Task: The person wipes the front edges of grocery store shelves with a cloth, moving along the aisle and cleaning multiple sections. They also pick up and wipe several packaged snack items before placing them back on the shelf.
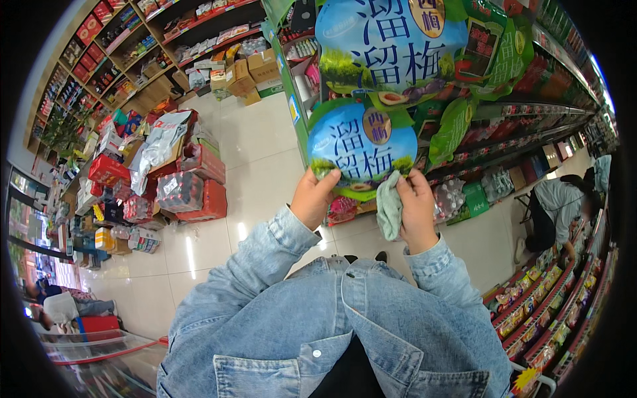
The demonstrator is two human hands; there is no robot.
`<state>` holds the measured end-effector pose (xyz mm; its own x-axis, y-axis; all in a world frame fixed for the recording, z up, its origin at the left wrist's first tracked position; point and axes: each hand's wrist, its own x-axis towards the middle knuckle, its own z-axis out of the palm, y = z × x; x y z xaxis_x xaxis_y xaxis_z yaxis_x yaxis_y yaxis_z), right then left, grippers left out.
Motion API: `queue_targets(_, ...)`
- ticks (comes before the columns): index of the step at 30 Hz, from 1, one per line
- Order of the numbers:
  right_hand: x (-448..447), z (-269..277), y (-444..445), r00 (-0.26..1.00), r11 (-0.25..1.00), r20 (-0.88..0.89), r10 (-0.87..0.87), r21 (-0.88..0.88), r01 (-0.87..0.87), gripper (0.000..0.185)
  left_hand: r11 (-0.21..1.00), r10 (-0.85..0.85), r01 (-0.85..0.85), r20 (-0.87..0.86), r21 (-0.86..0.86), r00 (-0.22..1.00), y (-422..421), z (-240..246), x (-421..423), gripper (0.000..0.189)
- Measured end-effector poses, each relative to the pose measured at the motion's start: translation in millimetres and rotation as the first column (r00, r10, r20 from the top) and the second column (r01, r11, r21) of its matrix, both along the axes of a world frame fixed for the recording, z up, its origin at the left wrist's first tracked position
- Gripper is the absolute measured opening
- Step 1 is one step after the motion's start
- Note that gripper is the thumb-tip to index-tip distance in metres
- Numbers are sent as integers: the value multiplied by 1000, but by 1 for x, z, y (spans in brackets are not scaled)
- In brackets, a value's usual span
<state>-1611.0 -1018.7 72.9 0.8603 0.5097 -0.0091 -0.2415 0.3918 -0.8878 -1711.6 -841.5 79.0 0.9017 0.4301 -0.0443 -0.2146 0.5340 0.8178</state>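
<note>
A blue and green bag of dried plums (366, 144), bearing large writing, is held up in front of a shop shelf. My left hand (314, 196) pinches its lower left corner between thumb and fingers. At the lower right corner, my right hand (417, 211) grips the bag's edge together with a pale green cloth (389, 206), which hangs down beside the thumb. Just above is a larger-looking bag of the same kind (393, 54). Green snack packs (450, 129) hang to the right of both bags.
Shelving with packaged goods (522, 109) runs along the right. Shrink-wrapped bottles (448, 199) stand on the floor below it. At far right a person (562, 214) bends over snack racks (542, 298). Stacked cartons and drink packs (179, 191) stand at left; another person (64, 306) is beyond.
</note>
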Motion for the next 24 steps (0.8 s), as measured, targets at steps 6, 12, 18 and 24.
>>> queue_targets(6,-16,-35,-42,991,978,-86,106,-172,-119,20,959,-252,269,-173,87,952,-6,-40,-40,57)
queue_targets(12,13,-28,-90,955,982,-290,-53,159,103,42,938,-309,261,-202,-229,930,-23,-37,-54,50)
queue_targets(18,7,-12,-87,901,900,185,-393,-123,418,32,869,-460,391,-204,-304,864,-62,-49,-52,45)
queue_targets(24,-49,12,-40,425,829,807,410,-524,197,64,845,-520,523,-394,-111,757,-99,-62,-48,43)
